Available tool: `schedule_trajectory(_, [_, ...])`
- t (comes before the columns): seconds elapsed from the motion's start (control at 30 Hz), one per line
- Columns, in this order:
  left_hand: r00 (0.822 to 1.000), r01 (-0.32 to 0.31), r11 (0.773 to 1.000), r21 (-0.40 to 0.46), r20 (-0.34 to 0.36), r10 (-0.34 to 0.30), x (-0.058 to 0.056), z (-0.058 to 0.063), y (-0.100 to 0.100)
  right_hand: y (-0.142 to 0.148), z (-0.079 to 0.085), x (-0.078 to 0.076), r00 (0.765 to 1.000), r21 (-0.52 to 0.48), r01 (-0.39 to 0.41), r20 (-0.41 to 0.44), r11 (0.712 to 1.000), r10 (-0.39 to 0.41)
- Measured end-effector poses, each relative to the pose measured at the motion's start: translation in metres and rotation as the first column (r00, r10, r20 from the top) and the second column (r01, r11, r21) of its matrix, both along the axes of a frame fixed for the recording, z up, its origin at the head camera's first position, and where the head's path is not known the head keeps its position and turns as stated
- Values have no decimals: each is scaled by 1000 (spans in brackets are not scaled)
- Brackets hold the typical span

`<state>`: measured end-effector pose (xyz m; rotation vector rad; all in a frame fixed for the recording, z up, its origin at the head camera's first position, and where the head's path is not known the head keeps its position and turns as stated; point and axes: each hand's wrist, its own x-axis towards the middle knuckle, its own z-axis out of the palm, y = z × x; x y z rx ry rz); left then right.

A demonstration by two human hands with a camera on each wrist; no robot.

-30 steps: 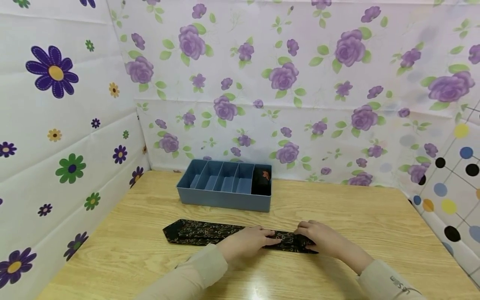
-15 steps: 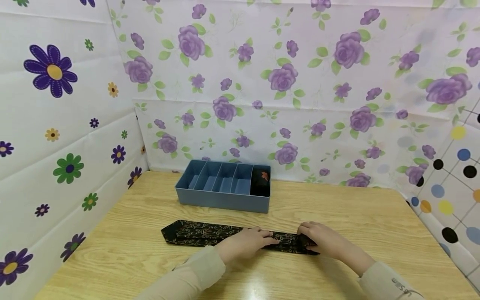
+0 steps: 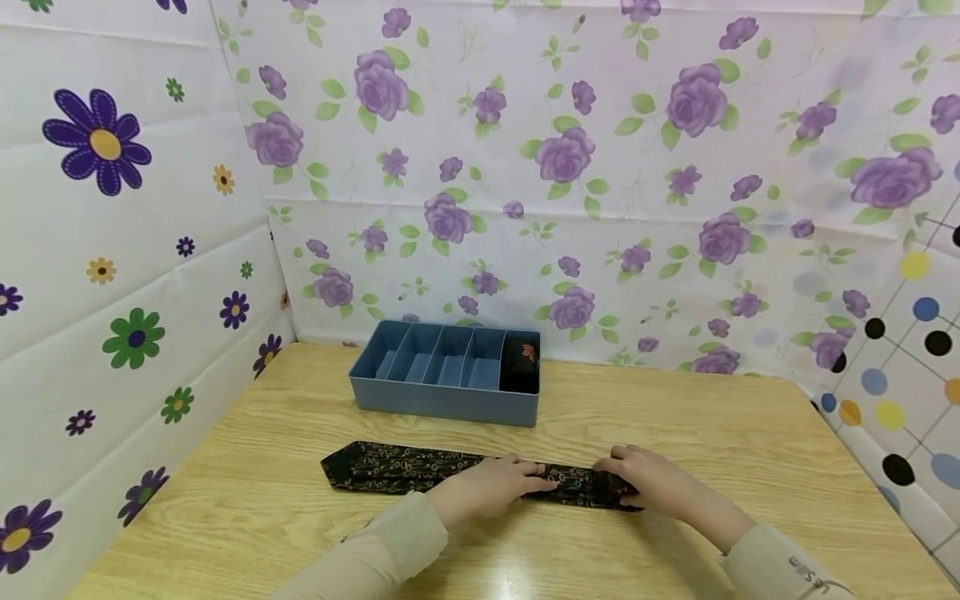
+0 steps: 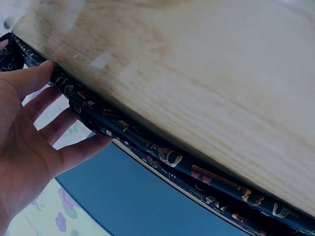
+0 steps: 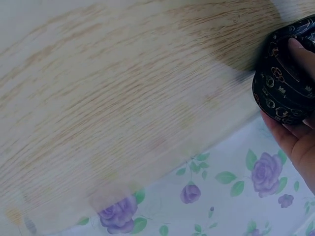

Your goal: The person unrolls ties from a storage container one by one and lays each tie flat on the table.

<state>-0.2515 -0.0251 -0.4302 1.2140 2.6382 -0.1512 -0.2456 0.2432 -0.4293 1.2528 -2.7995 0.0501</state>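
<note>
A black necktie (image 3: 405, 463) with a small gold and red pattern lies lengthwise across the table, its pointed end to the left. My left hand (image 3: 491, 485) rests on its middle. In the left wrist view the thumb (image 4: 37, 77) lies at one edge of the tie and the fairly straight fingers (image 4: 86, 151) touch the other. At the right end my right hand (image 3: 647, 482) grips the rolled-up part of the tie. The right wrist view shows this roll (image 5: 280, 93) in layers, with the thumb inside its curve and fingers under it.
Behind the tie stands a blue divided box (image 3: 446, 402). Its rightmost compartment holds a folded black item (image 3: 520, 362) with a reddish leaf motif. Floral cloth (image 3: 480, 167) hangs behind the wooden table (image 3: 675, 417), with more printed cloth at both sides.
My right hand has shifted slightly to the right with the rolled end of the tie. My left hand keeps its place on the tie.
</note>
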Motion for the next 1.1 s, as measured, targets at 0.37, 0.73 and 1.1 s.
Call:
schedule_trajectory(0.37, [1000,9,1000,27,22,-10,2,1,-5,0,-1,1,996,38,63,67,997,-66])
schedule_trajectory(0.73, [999,42,999,10,-19,-42,0,-1,-13,4,-2,-1,991,-56,38,127,998,-31])
schedule_trajectory(1.1, [999,25,1000,1,-20,-25,0,2,-14,6,0,-5,990,-9,68,128,998,-67])
